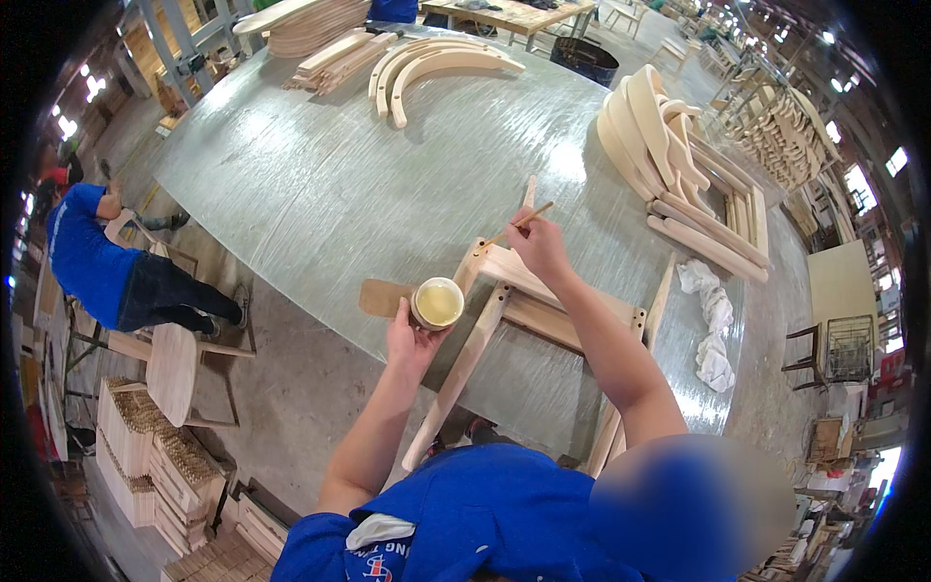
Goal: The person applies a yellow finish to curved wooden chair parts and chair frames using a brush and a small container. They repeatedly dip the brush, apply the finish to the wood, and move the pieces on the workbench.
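Observation:
My left hand (411,345) is closed around a small round cup (438,303) of pale yellow liquid. A flat brown piece (384,298) sticks out to the left beside the cup; I cannot tell whether my fingers hold it too. My right hand (540,246) pinches a thin wooden stick (516,221). The stick's lower end reaches the corner of a light wooden chair frame (529,272), close to dark holes there. The frame lies at the near edge of the metal-topped table (330,204), its legs toward me. More holes show at its right corner.
Curved wooden parts (427,66) and straight slats (339,60) lie at the table's far side. Stacked chair parts (650,136) and a crumpled white cloth (711,325) are on the right. At left, a person in blue (97,257) bends over a chair beside stacked wood (150,466).

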{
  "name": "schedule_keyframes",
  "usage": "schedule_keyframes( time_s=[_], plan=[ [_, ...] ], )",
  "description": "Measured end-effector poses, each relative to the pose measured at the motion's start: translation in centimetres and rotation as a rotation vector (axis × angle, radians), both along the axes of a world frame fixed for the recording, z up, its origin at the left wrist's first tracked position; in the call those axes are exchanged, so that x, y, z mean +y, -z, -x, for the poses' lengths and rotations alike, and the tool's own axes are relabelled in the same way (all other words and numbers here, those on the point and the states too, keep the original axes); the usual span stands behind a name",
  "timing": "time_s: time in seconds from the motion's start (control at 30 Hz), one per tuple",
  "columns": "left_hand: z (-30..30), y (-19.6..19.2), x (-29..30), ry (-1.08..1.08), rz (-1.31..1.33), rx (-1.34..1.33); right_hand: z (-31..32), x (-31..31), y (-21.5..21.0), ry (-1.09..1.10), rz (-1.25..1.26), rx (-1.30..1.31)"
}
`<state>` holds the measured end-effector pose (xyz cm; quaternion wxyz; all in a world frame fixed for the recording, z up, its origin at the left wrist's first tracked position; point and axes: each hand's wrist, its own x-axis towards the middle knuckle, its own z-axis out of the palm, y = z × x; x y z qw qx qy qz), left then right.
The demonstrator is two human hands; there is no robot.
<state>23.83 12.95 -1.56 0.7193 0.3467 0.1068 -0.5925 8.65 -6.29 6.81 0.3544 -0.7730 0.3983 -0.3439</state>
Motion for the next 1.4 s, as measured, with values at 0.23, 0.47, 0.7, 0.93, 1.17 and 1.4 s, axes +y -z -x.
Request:
schedule_keyframes(
  time_s=[0.23,0.47,0.7,0.93,1.17,1.4],
  plan=[
    [0.0,0.8,1.3,0.017,0.034,0.021,-1.7,0.2,0.4,-0.107,0.198,0.112],
    [-0.3,1.1,2.2,0.045,0.062,-0.016,-1.7,-0.6,-1.5,-0.087,0.128,0.121],
    [0.4,0.3,1.8,0.062,0.015,-0.049,-2.2,-1.4,-0.1,-0.135,0.207,0.179],
    [0.8,-0.2,2.0,0.008,-0.052,-0.092,-4.1,-1.4,-0.9,-0.218,0.216,0.325],
    [1.0,-0.6,1.2,0.057,0.003,-0.084,-2.6,-1.4,-1.9,-0.164,0.194,0.320],
    [0.0,-1.8,-1.0,-0.063,-0.095,-0.253,-0.5,4.0,-6.1,-0.207,-0.001,0.003]
  ],
)
